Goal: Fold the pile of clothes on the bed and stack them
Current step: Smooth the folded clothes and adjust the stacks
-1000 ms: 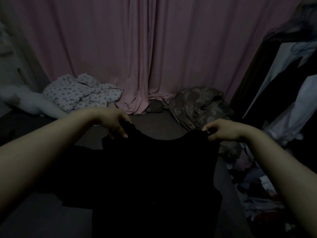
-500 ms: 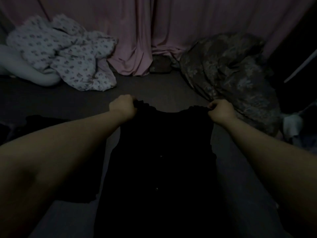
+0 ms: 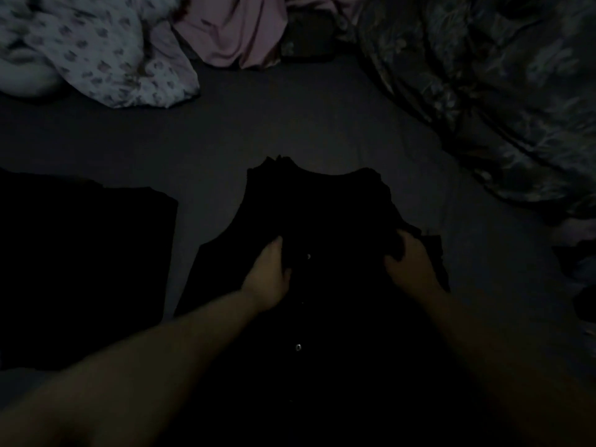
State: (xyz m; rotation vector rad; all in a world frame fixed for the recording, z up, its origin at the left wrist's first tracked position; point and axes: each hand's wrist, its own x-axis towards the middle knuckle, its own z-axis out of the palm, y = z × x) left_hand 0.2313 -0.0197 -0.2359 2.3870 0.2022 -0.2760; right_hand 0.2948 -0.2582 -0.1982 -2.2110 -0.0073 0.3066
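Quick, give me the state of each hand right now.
Left hand: rests on the black garment; whether it grips cannot be told.
Right hand: fingers curled into a bunched fold of the garment.

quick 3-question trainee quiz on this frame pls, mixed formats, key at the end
1. True or false: the black buttoned garment lies spread on the bed sheet.
2. Multiple choice: what lies on the person's left of that garment? A) a folded dark garment B) a pink towel C) a shoe
3. Fill in: the left hand and the right hand both rest on the ____ garment.

Key:
1. True.
2. A, the folded dark garment.
3. Black. Whether the fingers grip the cloth is too dark to tell.
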